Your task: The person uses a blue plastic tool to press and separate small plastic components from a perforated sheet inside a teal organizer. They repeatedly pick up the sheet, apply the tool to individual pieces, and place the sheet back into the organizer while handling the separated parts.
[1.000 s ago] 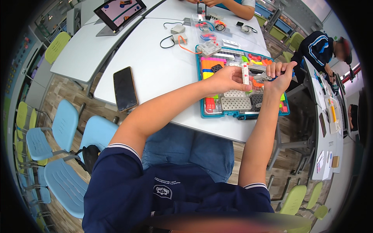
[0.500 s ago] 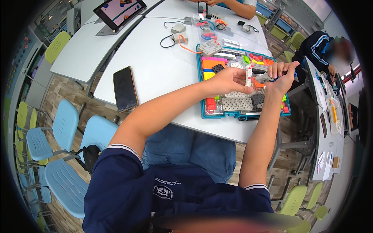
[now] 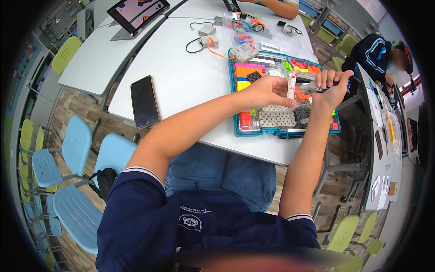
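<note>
My left hand (image 3: 268,92) pinches a short white building block (image 3: 291,86) with red bits on it, held upright between thumb and fingers. My right hand (image 3: 333,90) is wrapped round a tool (image 3: 309,87) with a grey front and a dark and blue handle; its exact kind is unclear. The grey front points left at the block, close beside it; I cannot tell whether they touch. Both hands are above a teal-rimmed parts case (image 3: 253,133) full of coloured building pieces, among them a grey perforated plate (image 3: 276,119).
Left of the case lies a black phone (image 3: 145,102). Beyond it are a grey box (image 3: 244,52) with an orange cable and small cabled modules (image 3: 209,41). A tablet (image 3: 138,17) stands far left. Another person's arm (image 3: 282,8) rests across the table; someone else works at right.
Both hands keep their hold, with the block and tool shifted very slightly right. The person at the right has moved their head.
</note>
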A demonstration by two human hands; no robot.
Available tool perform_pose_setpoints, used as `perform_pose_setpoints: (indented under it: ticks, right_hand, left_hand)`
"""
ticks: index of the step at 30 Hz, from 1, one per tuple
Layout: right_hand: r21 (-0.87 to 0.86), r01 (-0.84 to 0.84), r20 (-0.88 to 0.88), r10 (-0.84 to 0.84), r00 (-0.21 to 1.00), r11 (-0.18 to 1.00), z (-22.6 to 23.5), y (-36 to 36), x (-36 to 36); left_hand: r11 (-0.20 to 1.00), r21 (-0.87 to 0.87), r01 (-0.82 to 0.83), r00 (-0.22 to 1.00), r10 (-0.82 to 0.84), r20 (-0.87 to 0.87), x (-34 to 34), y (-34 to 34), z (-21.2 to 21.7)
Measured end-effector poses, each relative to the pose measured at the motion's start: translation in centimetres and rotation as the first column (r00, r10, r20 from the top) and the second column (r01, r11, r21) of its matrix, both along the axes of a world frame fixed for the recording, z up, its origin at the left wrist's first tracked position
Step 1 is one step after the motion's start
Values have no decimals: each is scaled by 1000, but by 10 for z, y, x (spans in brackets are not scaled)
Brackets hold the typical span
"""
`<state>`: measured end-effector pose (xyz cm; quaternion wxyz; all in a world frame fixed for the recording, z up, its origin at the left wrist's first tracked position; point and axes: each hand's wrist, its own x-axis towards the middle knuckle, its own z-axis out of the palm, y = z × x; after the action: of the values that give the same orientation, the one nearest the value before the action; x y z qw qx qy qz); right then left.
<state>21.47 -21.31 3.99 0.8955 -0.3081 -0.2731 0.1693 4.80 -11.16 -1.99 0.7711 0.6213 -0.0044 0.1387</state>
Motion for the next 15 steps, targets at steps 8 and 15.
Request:
perform_pose_setpoints:
  ticks: [8,15]
  right_hand:
    - [-13,13,25,-13,1000,1000,0,-2,1]
    - [12,-14,76,13,997,1000,-1,0,2]
  left_hand:
    - [999,-27,23,1000,-23,-2,-1,0,4]
    - [1000,-19,-13,1000,13,0,-2,-1,4]
